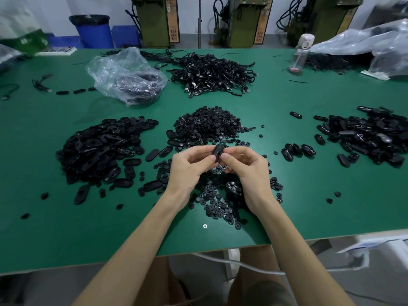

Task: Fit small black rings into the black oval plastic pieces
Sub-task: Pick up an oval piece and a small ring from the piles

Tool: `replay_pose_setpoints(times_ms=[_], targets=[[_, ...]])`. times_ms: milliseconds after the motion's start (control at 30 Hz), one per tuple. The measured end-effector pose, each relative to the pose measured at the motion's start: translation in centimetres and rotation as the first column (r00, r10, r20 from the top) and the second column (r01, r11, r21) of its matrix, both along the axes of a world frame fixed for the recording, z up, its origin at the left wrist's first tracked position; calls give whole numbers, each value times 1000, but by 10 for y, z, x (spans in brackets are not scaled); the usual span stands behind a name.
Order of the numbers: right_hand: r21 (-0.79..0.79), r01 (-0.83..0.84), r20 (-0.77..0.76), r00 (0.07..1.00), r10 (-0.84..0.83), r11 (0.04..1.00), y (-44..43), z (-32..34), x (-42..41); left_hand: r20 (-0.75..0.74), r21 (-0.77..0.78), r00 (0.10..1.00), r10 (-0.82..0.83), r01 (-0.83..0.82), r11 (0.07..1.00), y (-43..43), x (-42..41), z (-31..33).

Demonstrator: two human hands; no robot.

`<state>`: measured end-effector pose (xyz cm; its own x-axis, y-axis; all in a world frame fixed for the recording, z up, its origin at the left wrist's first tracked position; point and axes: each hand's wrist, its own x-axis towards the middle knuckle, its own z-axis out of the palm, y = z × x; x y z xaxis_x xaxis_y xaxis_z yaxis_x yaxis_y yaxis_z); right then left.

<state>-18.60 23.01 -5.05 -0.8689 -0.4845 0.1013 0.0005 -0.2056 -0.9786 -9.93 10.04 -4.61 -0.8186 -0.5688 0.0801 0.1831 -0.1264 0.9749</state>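
The left hand (189, 166) and right hand (245, 171) pinch one oval piece (217, 152) above loose rings (212, 202) near the bench (88, 228) front edge, likely seating one.

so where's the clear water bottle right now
In the head view the water bottle stands upright at the far right of the green table, between the tangled cable pile and the crumpled clear plastic sheet.

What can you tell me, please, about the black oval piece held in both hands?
The black oval piece is smooth, dark plastic with rounded ends. It is tilted, raised above the green table, pinched between the left hand and the right hand. Whether anything is fitted in it cannot be seen.
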Motion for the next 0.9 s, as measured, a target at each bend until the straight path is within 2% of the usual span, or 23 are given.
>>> replay_pose_setpoints(times_ms=[333, 567, 900], targets=[[-39, -36, 34, 999, 37, 999, 1, 1, 2, -8, -63, 999, 36, -36, 997, -1, 0, -2], [-76, -52, 56, 997, 56, 996, 3, 4, 3, -47, 79, 993, 106, -102, 992, 2, -1, -2], [-83, -85, 52, 995, 90, 993, 3, 4, 3, -50, 55, 996, 70, -68, 996, 1, -1, -2]])
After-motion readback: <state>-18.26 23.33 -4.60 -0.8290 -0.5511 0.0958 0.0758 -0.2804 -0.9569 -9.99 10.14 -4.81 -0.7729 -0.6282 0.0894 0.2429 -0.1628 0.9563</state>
